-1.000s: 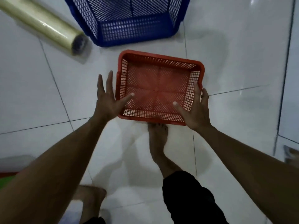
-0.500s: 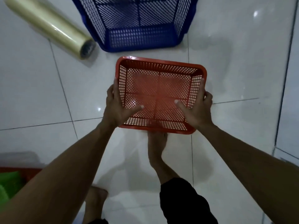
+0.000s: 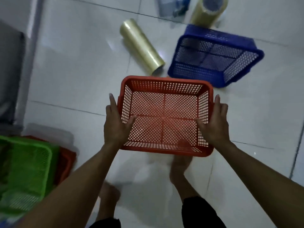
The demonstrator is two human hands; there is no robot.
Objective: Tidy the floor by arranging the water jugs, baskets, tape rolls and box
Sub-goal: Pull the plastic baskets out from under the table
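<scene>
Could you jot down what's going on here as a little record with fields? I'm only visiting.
Held: red basket, empty, gripped at its two short sides
Left hand: thumb inside the wall, fingers outside
Right hand: same grip, mirrored
Floor behind: blue basket, tilted; clear tape roll lying flat; second roll farther back
Lower left: green basket over another red one

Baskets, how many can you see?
4. The red basket is held in both hands, a blue one lies behind it, and a green one sits at lower left over another red one, mostly hidden.
</scene>
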